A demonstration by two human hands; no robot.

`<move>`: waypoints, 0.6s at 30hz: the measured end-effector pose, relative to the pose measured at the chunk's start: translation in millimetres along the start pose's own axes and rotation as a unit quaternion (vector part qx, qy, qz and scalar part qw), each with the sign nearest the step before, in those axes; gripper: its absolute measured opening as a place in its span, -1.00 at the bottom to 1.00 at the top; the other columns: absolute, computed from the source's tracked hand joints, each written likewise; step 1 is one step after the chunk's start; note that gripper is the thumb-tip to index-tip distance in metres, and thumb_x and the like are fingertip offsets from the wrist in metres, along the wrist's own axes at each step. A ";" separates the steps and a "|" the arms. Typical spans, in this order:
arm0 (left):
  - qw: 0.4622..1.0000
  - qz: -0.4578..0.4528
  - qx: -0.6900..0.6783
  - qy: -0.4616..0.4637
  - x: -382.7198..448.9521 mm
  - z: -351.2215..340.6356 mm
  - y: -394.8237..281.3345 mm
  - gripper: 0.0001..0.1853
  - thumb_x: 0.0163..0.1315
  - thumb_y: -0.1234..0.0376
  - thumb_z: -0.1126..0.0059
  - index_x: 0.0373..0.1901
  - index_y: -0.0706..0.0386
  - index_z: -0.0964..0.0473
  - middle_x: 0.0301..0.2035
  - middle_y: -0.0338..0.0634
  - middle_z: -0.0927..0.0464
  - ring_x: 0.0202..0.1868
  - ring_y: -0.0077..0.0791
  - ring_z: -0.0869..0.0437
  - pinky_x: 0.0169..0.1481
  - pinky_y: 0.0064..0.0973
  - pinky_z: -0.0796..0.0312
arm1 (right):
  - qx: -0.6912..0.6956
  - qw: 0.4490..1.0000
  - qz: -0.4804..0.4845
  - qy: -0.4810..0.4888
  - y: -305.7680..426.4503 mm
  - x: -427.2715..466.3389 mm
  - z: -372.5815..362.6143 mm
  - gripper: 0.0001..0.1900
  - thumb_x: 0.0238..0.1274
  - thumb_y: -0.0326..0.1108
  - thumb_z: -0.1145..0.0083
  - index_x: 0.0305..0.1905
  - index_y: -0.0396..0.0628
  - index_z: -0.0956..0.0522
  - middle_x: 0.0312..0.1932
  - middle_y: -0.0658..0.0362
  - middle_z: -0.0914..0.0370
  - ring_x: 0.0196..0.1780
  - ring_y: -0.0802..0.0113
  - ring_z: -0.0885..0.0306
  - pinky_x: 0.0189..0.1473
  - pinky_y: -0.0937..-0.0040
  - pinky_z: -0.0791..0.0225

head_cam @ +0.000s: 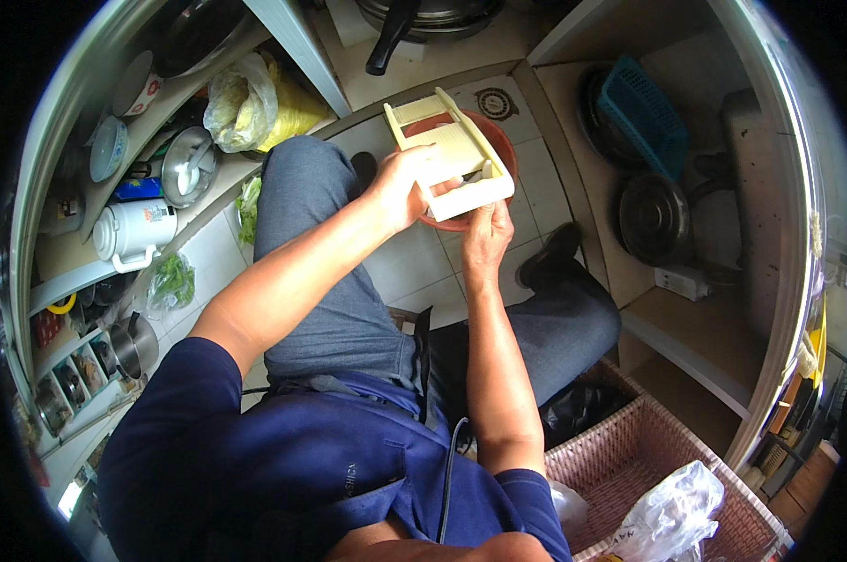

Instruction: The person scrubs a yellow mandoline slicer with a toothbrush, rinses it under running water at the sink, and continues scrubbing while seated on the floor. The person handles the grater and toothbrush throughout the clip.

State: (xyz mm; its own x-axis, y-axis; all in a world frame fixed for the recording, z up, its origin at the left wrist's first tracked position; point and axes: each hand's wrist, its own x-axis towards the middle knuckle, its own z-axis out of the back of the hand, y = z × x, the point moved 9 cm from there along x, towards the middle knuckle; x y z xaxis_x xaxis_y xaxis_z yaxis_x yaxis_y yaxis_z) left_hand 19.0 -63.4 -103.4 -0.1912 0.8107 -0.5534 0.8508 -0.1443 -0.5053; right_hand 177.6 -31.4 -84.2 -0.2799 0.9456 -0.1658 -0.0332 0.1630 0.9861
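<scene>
A pale yellow plastic mandoline slicer (458, 147) is held tilted above a reddish-brown basin (501, 133) on the tiled floor. My left hand (409, 184) grips the slicer's left side near its lower end, with some fingers reaching under the frame. From below, my right hand (488, 235) pinches the lower right corner of the slicer. The frame hides most of the basin's inside, so what lies in it cannot be told.
Shelves at the left hold a white jug (139, 228), a metal bowl (190, 167) and bagged things. Bagged greens (170, 281) lie on the floor. A wicker basket (606, 435) stands lower right; a teal plastic basket (645, 116) and metal lid (654, 216) are in the right cabinet.
</scene>
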 end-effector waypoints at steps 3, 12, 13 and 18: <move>1.000 0.002 -0.002 -0.001 2.1 0.5 1.9 -0.54 0.47 0.14 -0.26 0.23 0.26 -0.55 -0.09 -0.06 -0.76 -0.11 -0.29 -0.83 0.05 -0.23 -0.75 | 0.031 0.999 0.017 0.011 -11.8 1.2 -8.7 -0.50 0.80 0.01 0.04 0.26 -0.28 -0.60 0.03 0.00 -0.74 0.02 0.12 -0.84 -0.08 0.18 -0.88; 1.000 0.005 -0.013 -0.006 2.0 -0.6 2.0 -0.54 0.48 0.14 -0.25 0.23 0.26 -0.55 -0.07 -0.05 -0.75 -0.10 -0.25 -0.82 0.10 -0.16 -0.73 | 0.045 0.998 -0.016 0.046 -14.7 0.1 -18.5 -0.48 0.81 0.01 0.06 0.25 -0.29 -0.63 0.06 0.01 -0.77 0.05 0.17 -0.83 -0.01 0.17 -0.86; 1.000 0.003 -0.015 0.001 2.5 0.5 1.0 -0.53 0.48 0.14 -0.25 0.24 0.26 -0.54 -0.05 -0.04 -0.75 -0.09 -0.24 -0.82 0.11 -0.15 -0.73 | 0.039 0.998 -0.020 0.040 -12.3 0.7 -16.6 -0.49 0.81 0.01 0.05 0.25 -0.30 -0.63 0.05 0.02 -0.77 0.05 0.21 -0.82 -0.03 0.19 -0.85; 1.000 -0.010 -0.001 -0.015 4.0 1.3 2.0 -0.48 0.48 0.15 -0.26 0.31 0.30 -0.49 0.04 0.02 -0.72 -0.02 -0.18 -0.80 0.14 -0.12 -0.72 | -0.039 0.997 0.033 -0.057 -6.0 7.8 4.1 -0.55 0.80 -0.04 -0.03 0.21 -0.28 -0.66 -0.05 0.09 -0.79 0.00 0.40 -0.76 -0.06 0.32 -0.75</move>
State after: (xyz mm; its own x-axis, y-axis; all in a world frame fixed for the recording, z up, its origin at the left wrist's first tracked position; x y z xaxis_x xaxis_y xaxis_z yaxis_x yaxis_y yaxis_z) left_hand 19.3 -61.2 -107.4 -0.2229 0.7960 -0.5628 0.8474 -0.1271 -0.5155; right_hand 179.5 -23.9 -91.5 -0.1733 0.9800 -0.0976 -0.0942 0.0821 0.9922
